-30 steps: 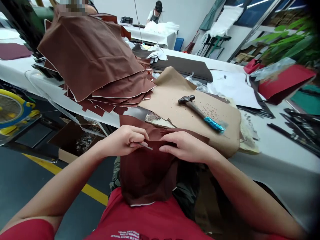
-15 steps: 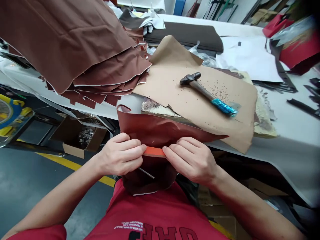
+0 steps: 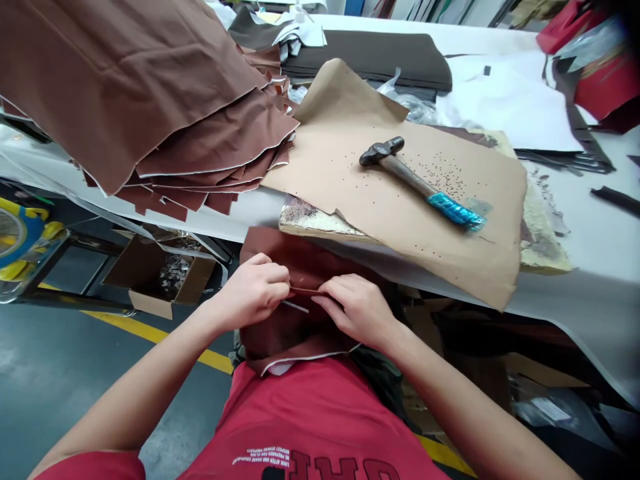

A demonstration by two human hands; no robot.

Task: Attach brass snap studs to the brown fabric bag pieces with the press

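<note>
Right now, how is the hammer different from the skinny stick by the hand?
The hammer has a chunky, dark head, but the skinny stick shows no head on the part we can see.
The hammer's grip has shiny blue wrap; the skinny stick looks plain and pale.
The hammer lies on brown paper, while the skinny stick pokes out from the left hand.
Both have a long, straight part.

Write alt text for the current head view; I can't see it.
The left hand and right hand pinch a reddish-brown, leather-like sheet above the lap; a thin pale rod sticks out beneath the left grip. On the white table, a metal-headed hammer with blue-wrapped handle lies on tan paper, right of stacked brown sheets.
</note>
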